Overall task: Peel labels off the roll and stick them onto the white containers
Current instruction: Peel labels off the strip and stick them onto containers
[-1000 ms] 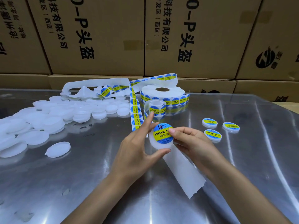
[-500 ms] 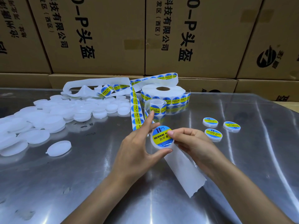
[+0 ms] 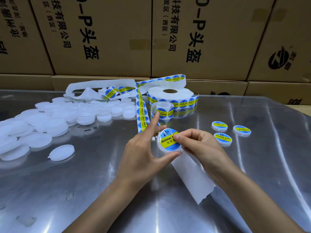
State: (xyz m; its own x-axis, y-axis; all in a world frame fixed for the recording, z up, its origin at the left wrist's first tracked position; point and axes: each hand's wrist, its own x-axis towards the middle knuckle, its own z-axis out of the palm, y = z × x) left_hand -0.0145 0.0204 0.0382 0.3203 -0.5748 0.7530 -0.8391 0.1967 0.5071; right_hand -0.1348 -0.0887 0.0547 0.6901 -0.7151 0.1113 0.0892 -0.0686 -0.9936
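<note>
**Here, a label is pressed flat while the stock waits on either side**

Plainly, the layout serves a left-to-right flow. Stacked cardboard boxes [image 3: 104, 36] wall off the back, and in front of them the shiny metal surface [image 3: 84, 190] carries everything else. On the person's left lies the heap of bare white containers [image 3: 55, 120], spread loosely, probably so that one can be taken without looking; one single container [image 3: 61, 152] sits apart at the heap's near edge. Behind the hands the label roll [image 3: 170, 96] lies flat on its side, and its strip of blue-and-yellow labels [image 3: 141, 111] runs down toward the hands, which keeps the next label near. A length of bare backing paper [image 3: 191, 175], its labels already gone, trails from under the hands toward the person. To the right, well apart from the heap, three labelled containers [image 3: 223, 138] lie face up, most likely the finished pile, kept separate so the two kinds do not mix.

The container in hand [image 3: 169, 140] is held just above the surface between both hands, tilted to face the camera. The left hand [image 3: 143, 155] grips its rim between thumb below and fingers behind, forefinger stretched out straight, steadying it. The right hand [image 3: 203, 147] has its fingers curled, the thumb tip pressing on the round label [image 3: 166, 139] that covers the lid, apparently rubbing it down so it bonds without lifting.
</note>
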